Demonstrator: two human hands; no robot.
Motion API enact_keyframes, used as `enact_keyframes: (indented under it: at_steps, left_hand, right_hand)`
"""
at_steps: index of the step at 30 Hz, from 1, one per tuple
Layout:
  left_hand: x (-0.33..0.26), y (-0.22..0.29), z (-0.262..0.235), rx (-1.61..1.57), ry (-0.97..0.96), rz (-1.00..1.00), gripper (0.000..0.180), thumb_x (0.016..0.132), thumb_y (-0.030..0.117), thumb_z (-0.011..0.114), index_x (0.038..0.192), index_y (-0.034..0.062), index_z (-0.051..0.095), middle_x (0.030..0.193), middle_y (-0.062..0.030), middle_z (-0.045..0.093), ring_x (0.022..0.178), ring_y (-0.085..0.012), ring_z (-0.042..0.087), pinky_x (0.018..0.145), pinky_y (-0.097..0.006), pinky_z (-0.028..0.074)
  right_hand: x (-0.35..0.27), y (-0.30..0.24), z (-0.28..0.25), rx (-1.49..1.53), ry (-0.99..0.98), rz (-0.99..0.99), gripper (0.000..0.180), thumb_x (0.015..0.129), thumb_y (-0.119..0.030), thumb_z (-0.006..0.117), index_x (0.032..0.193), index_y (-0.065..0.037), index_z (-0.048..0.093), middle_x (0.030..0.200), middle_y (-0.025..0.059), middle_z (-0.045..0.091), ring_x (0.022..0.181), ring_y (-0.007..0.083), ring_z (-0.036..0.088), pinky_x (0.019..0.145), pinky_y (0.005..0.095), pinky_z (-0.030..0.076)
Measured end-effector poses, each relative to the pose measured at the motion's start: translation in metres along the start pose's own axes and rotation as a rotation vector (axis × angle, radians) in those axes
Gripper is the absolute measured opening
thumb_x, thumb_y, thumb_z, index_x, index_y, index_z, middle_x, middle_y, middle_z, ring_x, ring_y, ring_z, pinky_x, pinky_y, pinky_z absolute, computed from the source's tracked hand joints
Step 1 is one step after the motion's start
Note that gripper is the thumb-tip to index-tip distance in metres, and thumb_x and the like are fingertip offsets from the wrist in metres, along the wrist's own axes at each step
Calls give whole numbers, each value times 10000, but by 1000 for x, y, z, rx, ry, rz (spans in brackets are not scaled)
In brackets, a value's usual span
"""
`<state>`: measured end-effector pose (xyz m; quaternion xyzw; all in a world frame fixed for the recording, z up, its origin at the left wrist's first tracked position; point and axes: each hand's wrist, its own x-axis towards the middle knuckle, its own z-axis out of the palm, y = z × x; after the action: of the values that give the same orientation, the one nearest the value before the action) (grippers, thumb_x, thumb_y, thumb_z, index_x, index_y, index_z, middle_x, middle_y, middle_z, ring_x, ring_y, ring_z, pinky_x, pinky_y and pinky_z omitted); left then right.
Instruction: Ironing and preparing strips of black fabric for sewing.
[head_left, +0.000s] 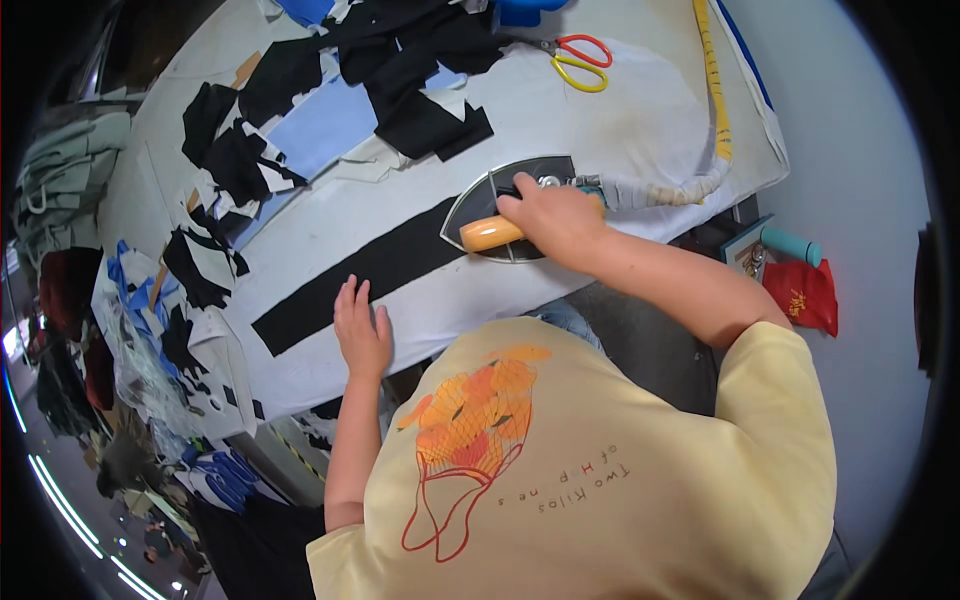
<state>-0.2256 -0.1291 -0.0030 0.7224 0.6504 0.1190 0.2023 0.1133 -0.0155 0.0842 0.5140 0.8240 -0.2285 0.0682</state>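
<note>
A long black fabric strip (365, 275) lies flat and slanted across the white-covered table (430, 310). Over its right end rests a steam iron (472, 207) with a dark plate, a metal rim and an orange handle. My right hand (557, 222) is closed round that handle, and its thumb side points toward the iron's left tip. My left hand (361, 326) lies at the strip's near edge, fingers stretched out and touching or just beside the cloth. The strip's part beneath the iron is hidden.
Black, white and light-blue fabric pieces (320, 125) pile up at the back left. Scissors (578, 65) with red and yellow handles lie at the back. A wrapped hose (680, 190) runs from the iron. A red pouch (803, 297) and teal bottle (790, 245) sit at right.
</note>
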Motion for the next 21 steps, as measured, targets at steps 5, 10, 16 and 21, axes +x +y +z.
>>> enact_keyframes:
  at_steps: [5, 10, 16, 21]
  left_hand:
    - [-11, -15, 3, 93, -40, 2, 512, 868, 120, 602, 1367, 88, 492, 1499, -128, 386, 1380, -355, 355, 1115, -478, 301]
    - [-15, -17, 0, 113, -1, -6, 510, 880, 138, 595, 1378, 111, 487, 1505, -102, 388, 1388, -332, 353, 1124, -469, 287]
    - [-12, -45, 0, 94, 64, 18, 593, 884, 153, 594, 1444, 87, 411, 1534, -114, 353, 1430, -313, 308, 1157, -465, 254]
    - [-27, -104, -21, 215, 75, -16, 631, 916, 196, 565, 1491, 67, 340, 1562, -121, 312, 1452, -310, 270, 1174, -460, 222]
  right_hand:
    - [-15, 42, 6, -63, 31, 66, 173, 835, -90, 575, 1004, -112, 550, 996, 112, 584, 812, 341, 670, 652, 467, 534]
    - [-33, 83, -10, -56, 77, 189, 306, 762, -76, 682, 1034, -117, 549, 1063, 107, 594, 911, 344, 650, 735, 465, 531]
    - [-36, 93, -18, 67, 44, 230, 356, 736, -195, 800, 1029, -105, 618, 1276, 62, 545, 1015, 335, 620, 835, 418, 510]
    - [-13, 13, -11, -17, -7, 153, 394, 745, -248, 804, 1036, -101, 583, 1248, 72, 550, 973, 343, 636, 798, 439, 527]
